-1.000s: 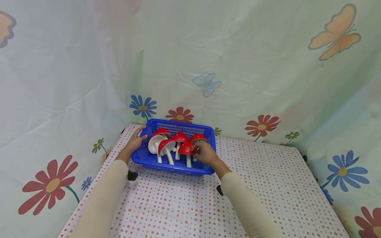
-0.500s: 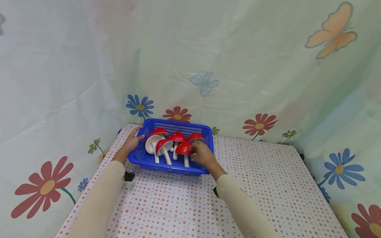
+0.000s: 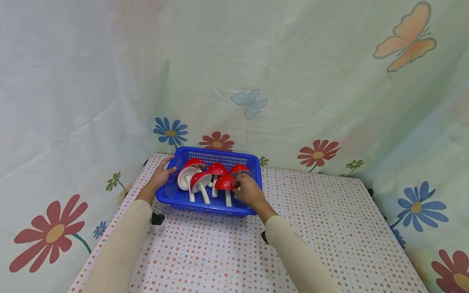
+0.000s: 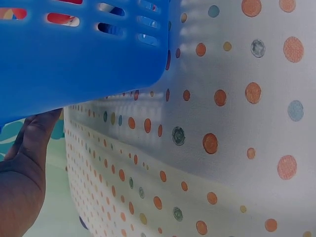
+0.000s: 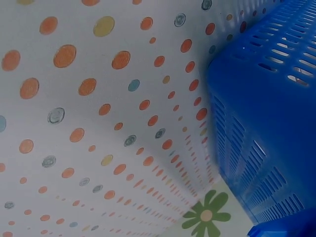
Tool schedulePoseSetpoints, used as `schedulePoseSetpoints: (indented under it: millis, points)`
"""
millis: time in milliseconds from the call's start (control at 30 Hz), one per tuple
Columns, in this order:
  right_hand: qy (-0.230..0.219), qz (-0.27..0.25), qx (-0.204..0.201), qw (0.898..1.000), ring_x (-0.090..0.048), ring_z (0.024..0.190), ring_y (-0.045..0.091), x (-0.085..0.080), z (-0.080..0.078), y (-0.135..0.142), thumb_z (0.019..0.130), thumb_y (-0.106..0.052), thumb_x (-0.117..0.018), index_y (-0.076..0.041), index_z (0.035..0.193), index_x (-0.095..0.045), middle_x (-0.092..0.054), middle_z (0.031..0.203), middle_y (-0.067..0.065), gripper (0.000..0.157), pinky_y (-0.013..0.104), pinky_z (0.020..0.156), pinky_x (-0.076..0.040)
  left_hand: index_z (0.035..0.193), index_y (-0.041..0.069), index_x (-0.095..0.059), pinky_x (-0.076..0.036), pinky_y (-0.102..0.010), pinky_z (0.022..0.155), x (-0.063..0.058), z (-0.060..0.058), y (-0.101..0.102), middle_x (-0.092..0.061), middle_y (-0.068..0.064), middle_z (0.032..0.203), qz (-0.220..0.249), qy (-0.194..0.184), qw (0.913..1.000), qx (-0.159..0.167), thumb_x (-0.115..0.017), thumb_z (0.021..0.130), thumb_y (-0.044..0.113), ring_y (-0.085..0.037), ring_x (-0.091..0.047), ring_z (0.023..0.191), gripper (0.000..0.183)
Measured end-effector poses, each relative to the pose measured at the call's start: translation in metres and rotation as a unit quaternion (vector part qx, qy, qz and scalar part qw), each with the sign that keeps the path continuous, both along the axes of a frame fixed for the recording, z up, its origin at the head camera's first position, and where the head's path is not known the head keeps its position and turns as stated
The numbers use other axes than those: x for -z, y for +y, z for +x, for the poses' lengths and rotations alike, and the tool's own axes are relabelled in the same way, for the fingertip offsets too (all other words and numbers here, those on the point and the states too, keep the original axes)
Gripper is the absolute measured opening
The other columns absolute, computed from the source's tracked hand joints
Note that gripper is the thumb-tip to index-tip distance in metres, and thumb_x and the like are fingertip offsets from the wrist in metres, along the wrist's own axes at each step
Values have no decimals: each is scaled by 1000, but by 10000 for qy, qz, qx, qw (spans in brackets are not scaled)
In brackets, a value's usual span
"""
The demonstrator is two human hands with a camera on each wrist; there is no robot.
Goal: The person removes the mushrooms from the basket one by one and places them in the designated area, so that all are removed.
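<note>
A blue perforated plastic basket [image 3: 210,208] stands on the table and holds several toy mushrooms with white-dotted red caps and white stems. My left hand [image 3: 160,176] grips the basket's left rim, thumb on the inner side. The left wrist view shows part of this hand [image 4: 27,170] against the basket's outer side [image 4: 84,74]. My right hand [image 3: 250,191] reaches in at the right, its bent fingers pinching the cap edge of the front right toy mushroom [image 3: 224,183]. Another toy mushroom [image 3: 239,167] lies just behind those fingers. The right wrist view shows the basket [image 5: 266,108] but no hand.
The table [image 3: 205,256] wears a cloth with coloured dots, which stretches in front of the basket and to its right. A hanging sheet [image 3: 293,81] with flowers and butterflies encloses the table at the back and sides.
The whole head view has shifted slightly left. My right fingers have closed in on the front right mushroom's cap edge. The left hand stays on the rim, and the mushrooms lie as before.
</note>
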State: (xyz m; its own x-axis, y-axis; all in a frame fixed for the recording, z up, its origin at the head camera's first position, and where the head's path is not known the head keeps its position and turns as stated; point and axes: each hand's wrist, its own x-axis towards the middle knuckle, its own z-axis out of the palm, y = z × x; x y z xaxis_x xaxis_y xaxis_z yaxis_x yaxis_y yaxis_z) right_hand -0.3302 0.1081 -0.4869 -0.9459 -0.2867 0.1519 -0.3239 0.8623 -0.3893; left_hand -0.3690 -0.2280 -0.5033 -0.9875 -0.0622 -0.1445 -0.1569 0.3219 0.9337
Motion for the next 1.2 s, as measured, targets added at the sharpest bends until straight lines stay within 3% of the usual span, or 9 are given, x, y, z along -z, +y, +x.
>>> schedulePoseSetpoints:
  millis: [367, 600, 833, 1067, 1200]
  points:
    - [421, 150, -139, 9989, -59, 86, 16, 2, -2, 2, 84, -15, -76, -13, 86, -73, -64, 105, 3, 4, 31, 84, -56, 157, 25, -25, -19, -61, 120, 0, 1, -1, -15, -13, 166, -70, 28, 9999, -80, -46, 103, 18, -44, -19, 150, 58]
    - [556, -80, -99, 9984, -63, 91, 16, -1, -1, 3, 85, -17, -72, -13, 90, -71, -65, 116, 2, 6, 30, 80, -57, 157, 25, -24, -20, -61, 119, 0, 0, 0, -15, -13, 166, -48, 51, 10000, -68, -46, 103, 17, -44, -19, 150, 59]
    - [550, -166, 120, 9983, -53, 69, 13, -2, 0, 3, 88, -19, -69, -17, 96, -65, -66, 90, 0, 10, 25, 60, -47, 157, 25, -25, -20, -61, 119, 1, -1, 1, -14, -13, 166, -16, 18, 10000, -83, -47, 103, 18, -44, -19, 150, 59]
    - [739, -290, 280, 9964, -50, 58, 12, -1, 2, 4, 91, -18, -67, -15, 101, -65, -68, 86, 1, 11, 23, 51, -41, 157, 24, -26, -19, -61, 120, 1, 0, 1, -15, -13, 166, -36, 69, 9999, -84, -48, 103, 17, -44, -19, 150, 59]
    - [815, -425, 353, 9951, -51, 58, 10, 1, 3, 4, 92, -17, -66, -14, 105, -63, -70, 87, 3, 13, 21, 54, -46, 157, 25, -25, -21, -61, 119, 2, 0, 1, -15, -13, 166, -55, 21, 9999, -91, -47, 103, 19, -45, -21, 149, 59]
